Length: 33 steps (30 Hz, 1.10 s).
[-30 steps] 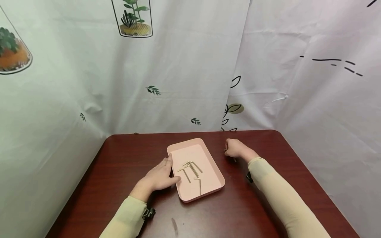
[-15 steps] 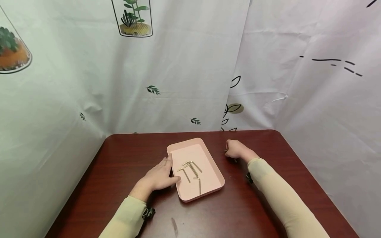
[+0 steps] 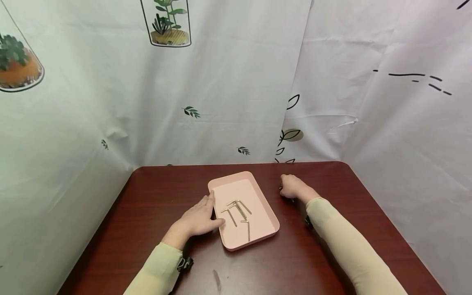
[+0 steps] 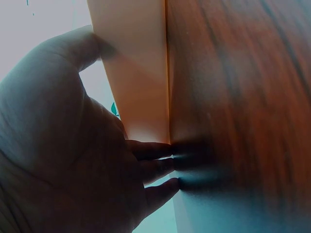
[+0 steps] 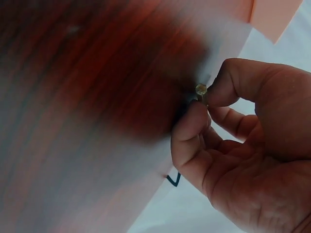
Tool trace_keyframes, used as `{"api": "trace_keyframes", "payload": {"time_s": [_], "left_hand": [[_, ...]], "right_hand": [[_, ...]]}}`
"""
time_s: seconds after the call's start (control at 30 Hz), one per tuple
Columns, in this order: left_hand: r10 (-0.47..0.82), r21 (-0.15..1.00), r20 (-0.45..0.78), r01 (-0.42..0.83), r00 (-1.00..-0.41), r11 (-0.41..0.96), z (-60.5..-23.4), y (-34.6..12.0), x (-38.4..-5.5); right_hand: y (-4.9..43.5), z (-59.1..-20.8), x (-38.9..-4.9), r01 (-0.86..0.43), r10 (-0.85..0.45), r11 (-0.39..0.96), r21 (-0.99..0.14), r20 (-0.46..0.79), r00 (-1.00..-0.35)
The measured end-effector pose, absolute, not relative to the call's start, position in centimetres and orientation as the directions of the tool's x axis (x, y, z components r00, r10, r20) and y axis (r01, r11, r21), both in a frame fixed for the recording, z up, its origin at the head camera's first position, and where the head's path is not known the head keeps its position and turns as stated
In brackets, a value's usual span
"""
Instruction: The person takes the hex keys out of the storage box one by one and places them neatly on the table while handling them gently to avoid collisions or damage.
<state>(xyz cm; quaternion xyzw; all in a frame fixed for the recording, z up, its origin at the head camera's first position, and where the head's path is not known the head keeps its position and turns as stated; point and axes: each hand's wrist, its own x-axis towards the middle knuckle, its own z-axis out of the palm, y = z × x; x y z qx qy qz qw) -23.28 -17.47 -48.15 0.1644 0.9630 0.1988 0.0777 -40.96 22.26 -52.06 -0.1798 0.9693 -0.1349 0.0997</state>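
Observation:
A pale pink tray [image 3: 236, 189] lies slightly turned on the table, with several brassy hex keys [image 3: 248, 232] on its floor. My left hand [image 3: 197, 217] rests against the tray's left side. Its thumb lies over the rim, and its straight fingers touch along the outer wall, as the left wrist view also shows. Right of the tray, close to the tabletop, my right hand [image 3: 292, 186] pinches a hex key [image 5: 201, 89] between thumb and index finger. Only its hexagonal end shows clearly in the right wrist view; the curled fingers hide most of the rest.
The dark red-brown table [image 3: 162, 184] has rounded far corners. White curtains [image 3: 228, 82] printed with plants hang close behind it and on both sides. A dark smear [image 3: 216, 280] marks the tabletop near its front.
My right hand has shifted very slightly toward me, still pinching the hex key. The left hand and the tray stay in place.

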Motion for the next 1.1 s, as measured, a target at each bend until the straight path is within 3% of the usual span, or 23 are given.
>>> {"api": "trace_keyframes", "payload": {"time_s": [0.67,1.1], "left_hand": [[0.359,0.407,-0.077,0.299,-0.93,0.863,-48.0,-17.3,-23.2],[0.354,0.399,-0.086,0.293,-0.931,0.869,-48.3,-17.5,-23.4]], "right_hand": [[22.2,-54.6,-42.1,-0.345,-0.363,0.927,-0.149,-0.114,-0.925],[22.3,-54.9,-42.6,-0.355,-0.37,0.925,-0.138,-0.102,-0.923]]}}
